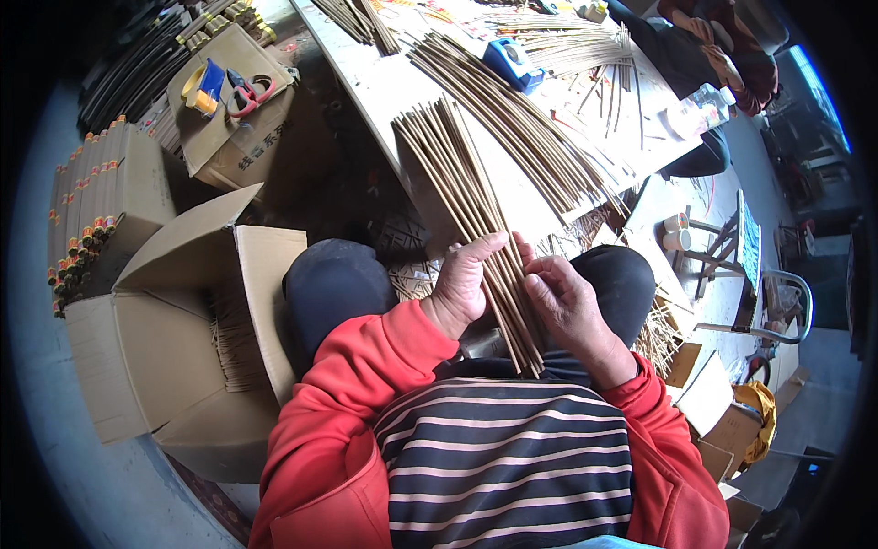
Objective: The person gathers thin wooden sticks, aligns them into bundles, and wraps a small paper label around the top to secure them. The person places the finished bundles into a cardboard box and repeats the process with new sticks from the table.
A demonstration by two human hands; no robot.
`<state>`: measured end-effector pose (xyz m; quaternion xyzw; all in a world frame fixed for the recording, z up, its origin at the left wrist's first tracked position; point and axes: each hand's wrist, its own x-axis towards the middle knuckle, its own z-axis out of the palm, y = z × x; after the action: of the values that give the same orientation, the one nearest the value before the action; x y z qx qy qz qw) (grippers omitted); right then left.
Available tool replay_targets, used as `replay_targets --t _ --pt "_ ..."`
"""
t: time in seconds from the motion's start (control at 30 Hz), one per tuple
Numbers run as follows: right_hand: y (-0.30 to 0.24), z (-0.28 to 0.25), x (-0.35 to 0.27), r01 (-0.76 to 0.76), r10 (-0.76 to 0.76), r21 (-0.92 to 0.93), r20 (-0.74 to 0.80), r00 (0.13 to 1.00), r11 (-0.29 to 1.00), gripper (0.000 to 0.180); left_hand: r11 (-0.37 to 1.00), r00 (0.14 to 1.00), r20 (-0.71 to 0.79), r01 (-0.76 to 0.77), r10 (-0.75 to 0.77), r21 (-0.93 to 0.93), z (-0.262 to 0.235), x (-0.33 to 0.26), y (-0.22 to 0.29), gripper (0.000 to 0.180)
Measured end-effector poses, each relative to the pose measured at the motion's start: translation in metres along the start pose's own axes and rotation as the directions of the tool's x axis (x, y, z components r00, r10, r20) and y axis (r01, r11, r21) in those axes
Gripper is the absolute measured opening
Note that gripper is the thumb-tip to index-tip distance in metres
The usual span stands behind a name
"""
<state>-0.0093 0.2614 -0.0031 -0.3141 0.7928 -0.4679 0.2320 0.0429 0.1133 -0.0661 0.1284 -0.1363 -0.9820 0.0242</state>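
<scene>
A bundle of thin brown sticks (469,180) slants from the table edge down towards my lap. My left hand (464,280) is closed around its lower half, the thumb lying across the sticks. On the other side, my right hand (569,300) is closed with curled fingers against the bundle's right edge; its fingertips are partly hidden behind the sticks. The upper ends fan out over the white table (540,215), while the lower ends hang between my knees. Another spread row of brown sticks (512,119) lies on the table just beyond.
A blue tape dispenser (514,66) and a clear bottle (700,112) stand on the table. To my left is an open cardboard box (183,348) with sticks inside. Red-handled scissors (247,94) lie on another box. A person (722,55) sits across the table; a folding stool (732,247) stands right.
</scene>
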Motion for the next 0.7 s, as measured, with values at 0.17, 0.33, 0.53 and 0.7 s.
replay_targets --t 0.17,0.33,0.53,0.7 --pt "-0.013 -0.02 0.034 -0.098 0.095 0.098 0.037 0.995 0.99 0.017 1.0 0.999 -0.047 -0.016 0.015 -0.013 0.004 -0.001 0.0 0.02" --pt "-0.015 -0.019 0.109 -0.105 0.11 -0.073 0.072 0.991 0.992 0.025 0.999 0.993 -0.106 0.039 -0.041 -0.02 0.004 0.0 0.002 0.02" --pt "-0.015 0.003 0.175 -0.143 0.178 -0.252 0.122 0.977 0.957 0.035 0.998 0.986 -0.158 0.058 -0.057 0.006 0.003 0.001 0.001 0.022" --pt "-0.012 0.006 0.185 -0.149 0.192 -0.274 0.134 0.972 0.95 0.028 0.998 0.989 -0.133 0.065 -0.067 -0.016 0.005 0.001 0.001 0.025"
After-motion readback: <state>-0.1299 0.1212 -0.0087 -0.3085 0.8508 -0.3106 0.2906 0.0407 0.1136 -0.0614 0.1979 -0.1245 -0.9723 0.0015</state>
